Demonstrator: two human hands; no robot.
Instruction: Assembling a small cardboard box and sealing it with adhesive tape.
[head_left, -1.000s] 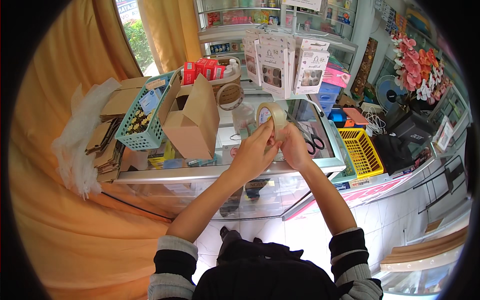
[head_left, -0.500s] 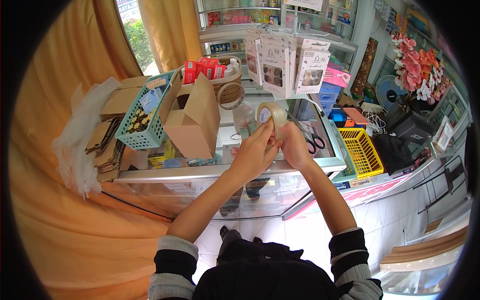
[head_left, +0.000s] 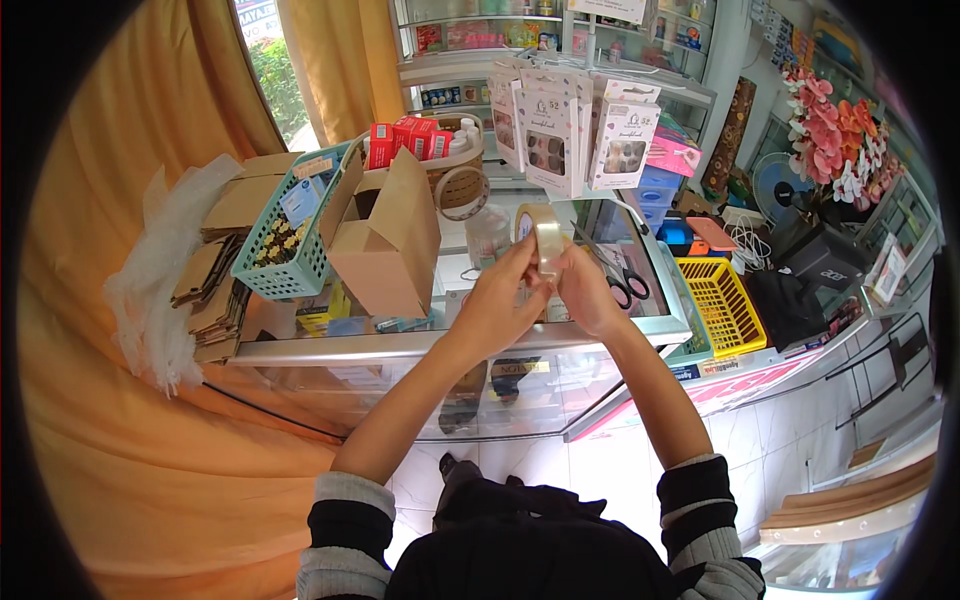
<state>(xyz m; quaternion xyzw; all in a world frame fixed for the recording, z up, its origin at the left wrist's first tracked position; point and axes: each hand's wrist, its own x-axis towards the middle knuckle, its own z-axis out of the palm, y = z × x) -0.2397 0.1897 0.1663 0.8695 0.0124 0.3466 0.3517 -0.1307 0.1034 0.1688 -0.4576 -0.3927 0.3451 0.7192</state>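
Note:
Above the glass counter [head_left: 470, 343] I hold a roll of clear packing tape [head_left: 547, 238] upright, its band turned mostly toward me. My left hand [head_left: 497, 308] grips the roll's lower left side, fingers bent around its edge. My right hand [head_left: 588, 292] is closed at the lower right of the roll, its fingertips against the tape; whether they pinch a loose end cannot be made out. Black-handled scissors [head_left: 630, 288] lie on the counter just right of my right hand. Left of my hands stands an open cardboard box [head_left: 383, 265] with raised flaps.
A teal basket [head_left: 285, 280] of small bottles, flattened cardboard [head_left: 215, 305] and bubble wrap [head_left: 155, 290] are at the left. A wicker basket [head_left: 455, 170], a clear jar [head_left: 488, 235] and hanging nail packs [head_left: 550, 135] stand behind. A yellow basket [head_left: 722, 305] sits at right.
The tape roll has turned, so its side face shows less and its outer band more. My left hand has shifted slightly left and down; my right hand has barely moved.

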